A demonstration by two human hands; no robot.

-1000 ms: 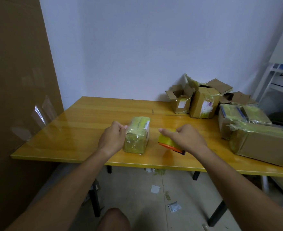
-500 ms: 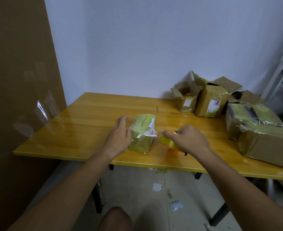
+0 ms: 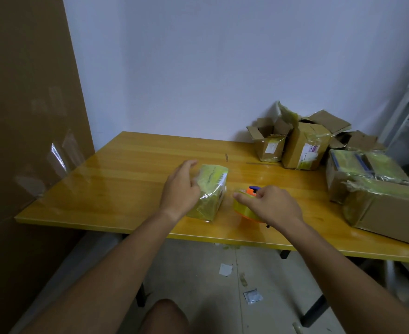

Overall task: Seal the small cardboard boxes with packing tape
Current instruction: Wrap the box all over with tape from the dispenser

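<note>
The small cardboard box wrapped in glossy yellowish tape (image 3: 209,190) lies near the front edge of the yellow wooden table (image 3: 116,179), steadied by the spread left hand (image 3: 180,189) laid against its left side. It is judged light, stiff and slippery, best held by opposite side faces. The orange tape dispenser with its yellow roll (image 3: 246,201) just beside it is gripped, apparently, by the curled right hand (image 3: 274,204).

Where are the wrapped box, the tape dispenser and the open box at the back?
wrapped box (image 3: 213,186), head view, on its taped top face
tape dispenser (image 3: 243,206), head view, on the yellow roll
open box (image 3: 269,147), head view, on its front wall

The left hand (image 3: 180,189) has opened from gripping to resting flat against the taped box (image 3: 210,191).
</note>
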